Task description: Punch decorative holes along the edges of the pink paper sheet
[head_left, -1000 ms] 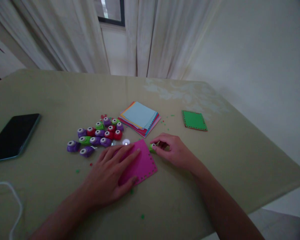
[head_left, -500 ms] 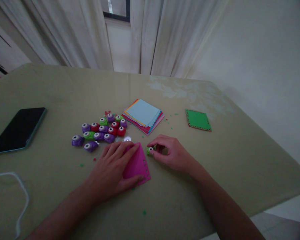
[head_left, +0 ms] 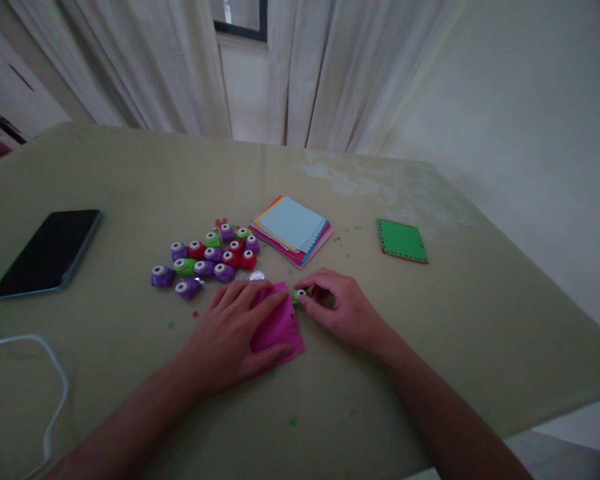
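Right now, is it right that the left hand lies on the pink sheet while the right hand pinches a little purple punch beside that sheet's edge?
Not quite: the little punch is green, not purple, as the head view shows. The left hand does lie on the pink sheet, and the right hand does pinch the punch beside its edge.

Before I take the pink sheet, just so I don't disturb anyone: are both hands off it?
No, the left hand lies spread across the pink sheet.

My pink sheet [head_left: 276, 329] looks like matt paper; my green punch [head_left: 296, 299] looks plastic; the tablet [head_left: 50, 253] has a smooth face; the curtains [head_left: 173, 67] are cloth.
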